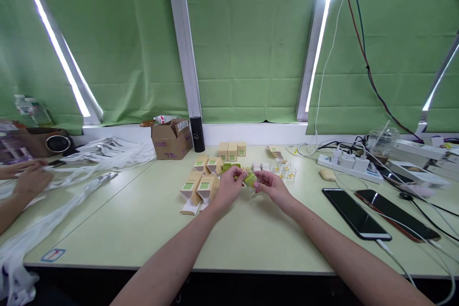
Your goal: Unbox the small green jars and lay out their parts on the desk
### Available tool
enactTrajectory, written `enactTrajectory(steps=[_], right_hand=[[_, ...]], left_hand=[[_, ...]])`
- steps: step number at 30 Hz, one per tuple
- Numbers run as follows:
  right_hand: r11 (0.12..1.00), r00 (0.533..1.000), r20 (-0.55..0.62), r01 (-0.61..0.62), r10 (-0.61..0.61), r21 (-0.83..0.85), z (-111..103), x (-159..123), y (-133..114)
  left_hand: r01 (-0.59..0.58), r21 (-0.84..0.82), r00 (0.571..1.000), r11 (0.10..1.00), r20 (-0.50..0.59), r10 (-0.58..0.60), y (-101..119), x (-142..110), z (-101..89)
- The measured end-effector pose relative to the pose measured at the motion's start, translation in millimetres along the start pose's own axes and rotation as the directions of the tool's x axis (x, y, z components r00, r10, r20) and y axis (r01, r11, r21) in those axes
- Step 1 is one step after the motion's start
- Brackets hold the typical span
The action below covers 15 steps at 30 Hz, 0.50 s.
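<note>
Over the middle of the table, my left hand point(231, 184) and my right hand point(273, 190) are both closed on a small green-and-clear item point(250, 180), perhaps a little jar. Its exact kind cannot be made out. To the left lie open small beige boxes point(208, 187) with green squares on them, flaps unfolded toward me. Just behind my left hand shows a bit of green material point(231, 166). Several clear containers with gold-coloured parts point(285, 170) stand behind my right hand, with small white pieces point(260, 167) beside them.
Closed beige boxes point(232, 151) and a flat carton point(276, 154) stand farther back. A cardboard box point(172, 139) and black cylinder point(197, 135) are behind left. Phones point(356, 213), cables and a power strip point(349, 167) lie right. Another person's hands point(32, 181) handle white strips point(60, 220) at left.
</note>
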State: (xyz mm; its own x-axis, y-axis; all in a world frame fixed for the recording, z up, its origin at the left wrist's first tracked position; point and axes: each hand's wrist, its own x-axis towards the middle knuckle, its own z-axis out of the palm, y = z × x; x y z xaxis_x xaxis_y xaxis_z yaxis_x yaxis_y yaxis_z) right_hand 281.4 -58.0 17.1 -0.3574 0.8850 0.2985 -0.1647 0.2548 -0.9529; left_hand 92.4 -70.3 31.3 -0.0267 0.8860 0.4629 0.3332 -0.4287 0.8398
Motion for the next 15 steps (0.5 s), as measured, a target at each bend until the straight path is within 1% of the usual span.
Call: enactTrajectory(steps=[4, 8, 11, 15], right_hand=[[0.999, 1.0, -0.015, -0.009, 0.008, -0.035, -0.3, 0.5, 1.2], [0.999, 0.999, -0.031, -0.011, 0.01, -0.039, -1.1, 0.7, 3.1], [0.999, 0.999, -0.035, 0.007, -0.008, -0.038, -2.4, 0.4, 3.4], [0.998, 0.998, -0.033, 0.054, -0.055, -0.035, -3.2, 0.1, 2.6]], left_hand=[[0.039, -0.08, 0.999, 0.996, 0.017, -0.038, -6.2, 2.2, 0.7], [0.069, -0.204, 0.998, 0.976, 0.002, -0.071, -7.0, 4.6, 0.9], [0.109, -0.323, 0.99, 0.94, -0.05, -0.132, -7.0, 8.9, -0.7], [0.166, -0.493, 0.964, 0.854, -0.1, -0.245, -10.7, 14.5, -5.2]])
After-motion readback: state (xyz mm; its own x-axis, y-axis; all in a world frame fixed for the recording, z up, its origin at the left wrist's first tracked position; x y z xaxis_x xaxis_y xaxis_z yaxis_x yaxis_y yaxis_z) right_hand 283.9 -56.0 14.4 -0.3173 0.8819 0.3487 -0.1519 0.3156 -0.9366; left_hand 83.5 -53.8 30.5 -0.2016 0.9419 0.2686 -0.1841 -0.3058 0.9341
